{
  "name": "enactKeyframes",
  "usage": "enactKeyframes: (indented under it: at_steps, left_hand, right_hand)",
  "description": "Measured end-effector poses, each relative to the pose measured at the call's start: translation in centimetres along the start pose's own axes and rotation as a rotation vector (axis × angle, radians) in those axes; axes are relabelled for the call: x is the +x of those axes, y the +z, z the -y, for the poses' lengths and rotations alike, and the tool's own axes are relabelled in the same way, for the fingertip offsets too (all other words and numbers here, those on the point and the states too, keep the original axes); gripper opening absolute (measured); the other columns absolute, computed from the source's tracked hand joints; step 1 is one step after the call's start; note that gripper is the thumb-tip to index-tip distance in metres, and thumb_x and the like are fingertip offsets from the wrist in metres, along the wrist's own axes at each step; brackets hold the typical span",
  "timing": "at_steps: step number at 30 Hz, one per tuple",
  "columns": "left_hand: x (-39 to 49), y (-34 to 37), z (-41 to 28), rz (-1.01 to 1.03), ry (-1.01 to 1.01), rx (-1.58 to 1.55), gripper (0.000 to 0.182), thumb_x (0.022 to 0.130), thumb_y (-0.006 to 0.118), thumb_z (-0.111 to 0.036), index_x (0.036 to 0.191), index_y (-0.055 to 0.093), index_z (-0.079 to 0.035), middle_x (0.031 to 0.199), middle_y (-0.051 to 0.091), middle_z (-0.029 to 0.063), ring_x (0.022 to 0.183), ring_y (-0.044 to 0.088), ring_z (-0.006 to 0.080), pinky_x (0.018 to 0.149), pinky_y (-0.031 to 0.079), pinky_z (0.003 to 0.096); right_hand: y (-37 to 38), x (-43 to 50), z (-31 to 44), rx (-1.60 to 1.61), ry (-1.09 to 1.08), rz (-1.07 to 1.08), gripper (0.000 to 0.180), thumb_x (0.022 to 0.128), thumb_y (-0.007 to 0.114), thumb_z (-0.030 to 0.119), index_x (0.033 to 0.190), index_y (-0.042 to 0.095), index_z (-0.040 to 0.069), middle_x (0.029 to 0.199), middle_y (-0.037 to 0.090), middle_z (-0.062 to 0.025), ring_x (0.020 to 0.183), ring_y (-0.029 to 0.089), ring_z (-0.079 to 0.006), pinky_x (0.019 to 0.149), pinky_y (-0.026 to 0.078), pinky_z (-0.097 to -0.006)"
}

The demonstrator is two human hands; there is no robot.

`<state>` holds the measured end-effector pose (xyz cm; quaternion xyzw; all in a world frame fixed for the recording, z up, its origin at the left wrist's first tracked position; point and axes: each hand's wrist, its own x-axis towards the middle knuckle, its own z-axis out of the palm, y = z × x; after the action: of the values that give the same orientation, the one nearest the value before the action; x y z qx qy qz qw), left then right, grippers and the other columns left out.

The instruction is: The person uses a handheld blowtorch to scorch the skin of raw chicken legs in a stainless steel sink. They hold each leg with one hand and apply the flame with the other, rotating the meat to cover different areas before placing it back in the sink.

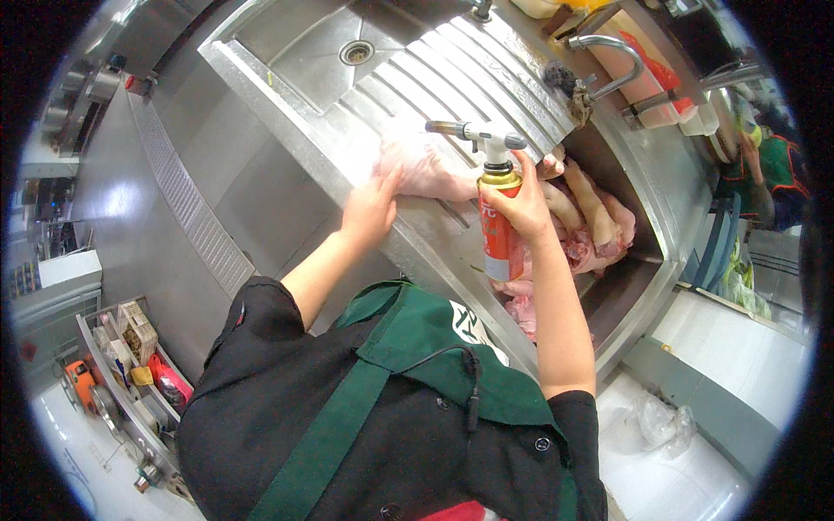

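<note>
My right hand (528,198) grips a butane torch (498,215), a red gas can with a white and black burner head, upright over the sink's edge. Its nozzle points left, above a pale pig's trotter (420,170) lying on the ribbed steel drainboard (456,84). No flame can be made out. My left hand (374,205) rests on the near left end of the trotter, its fingertips spread along the skin. Several more trotters (589,215) and pink cuts of raw meat (521,312) lie in the sink basin to the right, partly hidden behind my right forearm and the can.
A steel basin with a drain (357,53) is at the top left. A curved faucet (612,58) stands at the upper right, beside plastic tubs (642,71). A raised steel rim (293,150) runs along the near side. A person (778,169) shows at the far right.
</note>
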<state>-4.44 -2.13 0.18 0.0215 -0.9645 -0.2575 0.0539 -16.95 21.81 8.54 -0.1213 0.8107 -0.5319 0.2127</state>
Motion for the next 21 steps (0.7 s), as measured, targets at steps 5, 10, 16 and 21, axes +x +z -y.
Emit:
enactKeyframes:
  at_steps: [5,10,16,21]
  left_hand:
    - [4.2,-0.3,-0.4,-0.059,0.005,0.177,0.057,0.077,0.056,-0.008,0.133,0.043,-0.011,0.125,0.046,0.0169,0.117,0.044,0.0364,0.095,0.038,0.0465]
    - [4.3,1.3,0.0,-0.088,0.162,0.291,0.053,0.079,0.054,-0.008,0.131,0.045,-0.006,0.133,0.042,0.0173,0.128,0.037,0.0339,0.103,0.034,0.0441]
    - [1.1,2.3,0.3,-0.186,0.130,0.200,0.040,0.082,0.050,-0.006,0.122,0.053,-0.001,0.124,0.050,0.0180,0.117,0.048,0.0339,0.100,0.039,0.0420]
    - [0.7,3.1,0.9,-0.230,0.138,0.244,0.040,0.084,0.051,-0.008,0.123,0.054,-0.004,0.121,0.052,0.0155,0.114,0.050,0.0311,0.097,0.041,0.0408]
  right_hand:
    - [-0.5,0.0,-0.2,-0.080,-0.047,-0.030,0.087,0.069,0.077,0.025,0.137,0.029,0.000,0.113,0.057,-0.0160,0.104,0.057,-0.0217,0.093,0.044,-0.0345]
    - [-0.6,-0.1,-0.9,-0.057,-0.041,-0.035,0.088,0.069,0.078,0.026,0.137,0.028,0.001,0.114,0.056,-0.0161,0.105,0.056,-0.0208,0.093,0.044,-0.0339]
    - [-0.5,-0.4,-0.4,-0.109,-0.049,-0.018,0.090,0.067,0.078,0.025,0.138,0.028,0.003,0.112,0.057,-0.0146,0.104,0.057,-0.0220,0.093,0.045,-0.0346]
    - [-0.8,-1.1,0.8,0.044,0.017,0.072,0.087,0.068,0.078,0.024,0.138,0.029,0.004,0.108,0.059,-0.0119,0.099,0.058,-0.0197,0.090,0.046,-0.0334]
